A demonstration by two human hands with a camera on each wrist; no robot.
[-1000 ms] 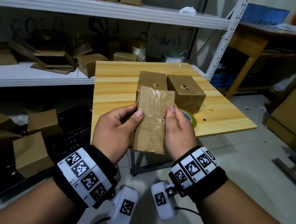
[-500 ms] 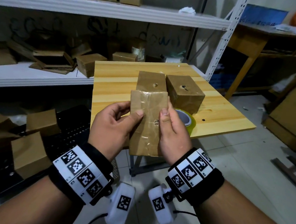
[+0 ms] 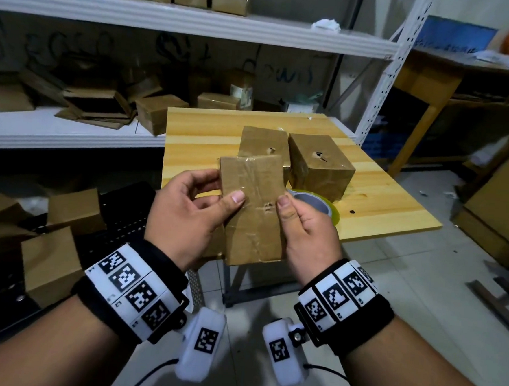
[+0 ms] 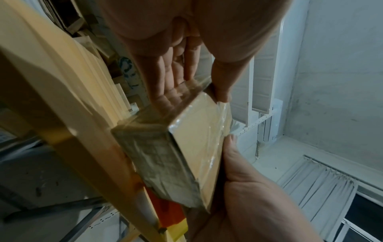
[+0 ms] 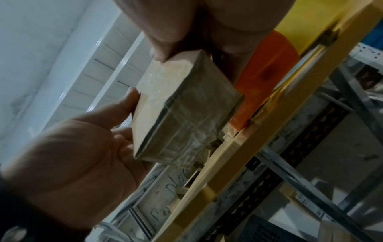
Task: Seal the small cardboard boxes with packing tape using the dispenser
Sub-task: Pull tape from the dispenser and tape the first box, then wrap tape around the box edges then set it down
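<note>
I hold a small flat cardboard box [image 3: 252,210], wrapped in clear tape with a small hole in its face, above the near edge of the wooden table [image 3: 382,201]. My left hand [image 3: 191,215] grips its left side, thumb on the front. My right hand [image 3: 305,226] grips the right side, thumb beside the hole. In the left wrist view the box [image 4: 186,147] sits between thumb and fingers; the right wrist view shows the box [image 5: 182,117] end-on. A yellow-green tape roll [image 3: 321,206] lies on the table behind my right hand. Two taped boxes [image 3: 264,142] [image 3: 319,167] stand farther back.
White metal shelving [image 3: 70,131] behind and left of the table carries flattened cardboard and more boxes. Loose boxes [image 3: 53,257] lie on a black perforated crate at lower left. A large carton [image 3: 505,210] stands on the tiled floor to the right.
Both hands have shifted the box slightly left and tilted its top leftward. More of the tape roll shows beside my right hand.
</note>
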